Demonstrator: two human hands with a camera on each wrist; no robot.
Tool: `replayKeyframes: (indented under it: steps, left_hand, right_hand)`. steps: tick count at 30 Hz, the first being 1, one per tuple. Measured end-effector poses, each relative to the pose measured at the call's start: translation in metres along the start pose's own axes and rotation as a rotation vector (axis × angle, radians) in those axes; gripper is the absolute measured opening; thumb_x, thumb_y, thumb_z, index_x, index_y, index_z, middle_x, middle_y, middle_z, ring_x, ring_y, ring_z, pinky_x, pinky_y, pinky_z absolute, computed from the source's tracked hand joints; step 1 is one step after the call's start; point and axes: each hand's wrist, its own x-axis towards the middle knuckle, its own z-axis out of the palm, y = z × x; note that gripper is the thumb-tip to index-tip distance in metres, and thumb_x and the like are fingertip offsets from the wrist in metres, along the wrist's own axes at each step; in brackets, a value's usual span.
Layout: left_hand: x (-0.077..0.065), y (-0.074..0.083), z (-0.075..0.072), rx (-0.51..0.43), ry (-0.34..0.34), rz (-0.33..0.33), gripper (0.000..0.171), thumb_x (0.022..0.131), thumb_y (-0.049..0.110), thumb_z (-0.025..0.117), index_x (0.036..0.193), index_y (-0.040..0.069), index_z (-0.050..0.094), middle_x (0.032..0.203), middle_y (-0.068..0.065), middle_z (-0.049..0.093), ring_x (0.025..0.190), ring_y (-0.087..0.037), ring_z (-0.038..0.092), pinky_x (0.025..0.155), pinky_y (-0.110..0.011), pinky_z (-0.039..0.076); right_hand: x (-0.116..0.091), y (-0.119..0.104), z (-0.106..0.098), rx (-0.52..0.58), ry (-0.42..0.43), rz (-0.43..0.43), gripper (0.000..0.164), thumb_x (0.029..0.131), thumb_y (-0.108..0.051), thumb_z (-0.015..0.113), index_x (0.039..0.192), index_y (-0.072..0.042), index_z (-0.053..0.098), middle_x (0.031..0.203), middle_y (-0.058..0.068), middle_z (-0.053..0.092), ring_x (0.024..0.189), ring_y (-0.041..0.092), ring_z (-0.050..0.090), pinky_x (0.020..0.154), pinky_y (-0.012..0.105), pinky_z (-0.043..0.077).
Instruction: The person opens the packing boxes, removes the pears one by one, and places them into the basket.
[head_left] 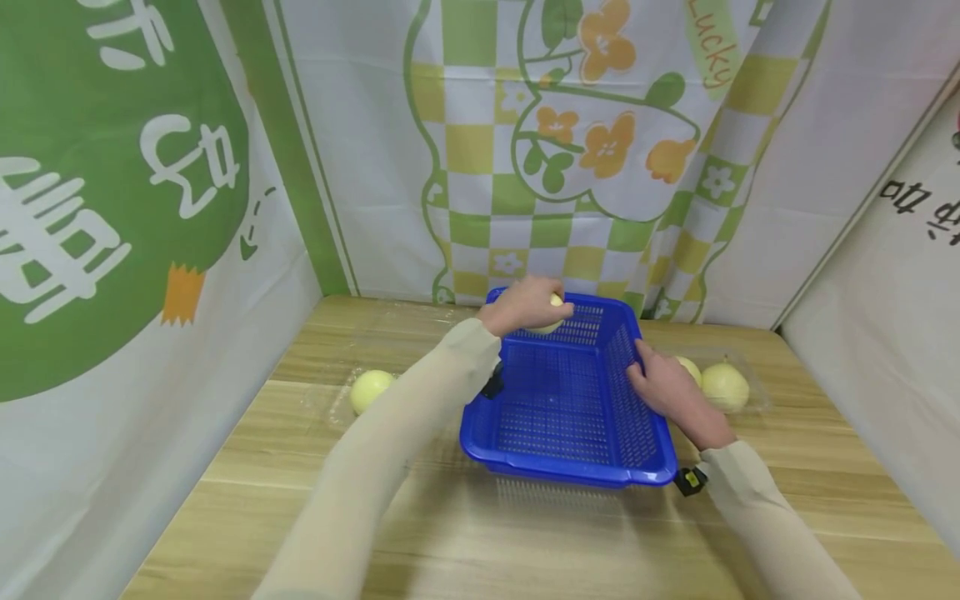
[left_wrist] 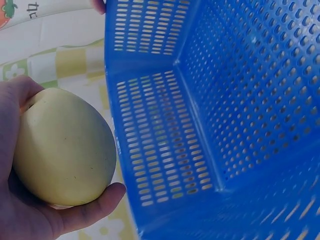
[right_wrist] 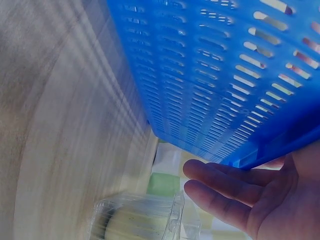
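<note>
My left hand (head_left: 531, 303) holds a pale yellow pear (left_wrist: 65, 147) above the far left part of a blue plastic basket (head_left: 555, 392). In the left wrist view, the fingers and thumb curl round the pear just outside the basket's wall. The right hand (head_left: 666, 385) grips the basket's right rim, thumb on the inner side and fingers outside. Seen from the right wrist, those fingers (right_wrist: 220, 187) extend along the outer slotted wall. Bare perforated floor shows inside the basket. Whether its base sits fully on the table cannot be told.
A clear plastic box (head_left: 759, 392) with pale yellow pears (head_left: 725, 387) stands right of the basket on the wooden table (head_left: 247, 500). Another pear (head_left: 372, 390) lies in clear packaging at the left, partly behind the left sleeve. Printed curtains (head_left: 480, 158) hang along the back and sides.
</note>
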Motion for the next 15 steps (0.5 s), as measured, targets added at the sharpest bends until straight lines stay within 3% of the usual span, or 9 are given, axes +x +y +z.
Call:
replayKeyframes:
  steps: [8,15]
  left_hand:
    - [0.004,0.004,0.014,-0.051,0.009,-0.045,0.026,0.092,0.04,0.052,0.104,0.02,0.063,0.104,0.002,0.067,0.085,-0.015,0.061,0.074,-0.032,0.05]
    - [0.009,0.003,0.024,-0.059,-0.015,-0.073,0.037,0.092,0.044,0.048,0.116,0.02,0.063,0.119,0.001,0.067,0.101,-0.018,0.063,0.087,-0.038,0.051]
  right_hand:
    - [0.0,0.002,-0.002,0.006,-0.009,0.014,0.059,0.095,-0.018,0.039,0.146,0.012,0.033,0.123,0.039,0.057,0.085,0.043,0.066,0.073,0.056,0.05]
    - [-0.001,0.0,-0.002,0.019,-0.006,0.016,0.059,0.094,-0.017,0.04,0.145,0.012,0.034,0.122,0.039,0.057,0.087,0.044,0.066,0.075,0.057,0.05]
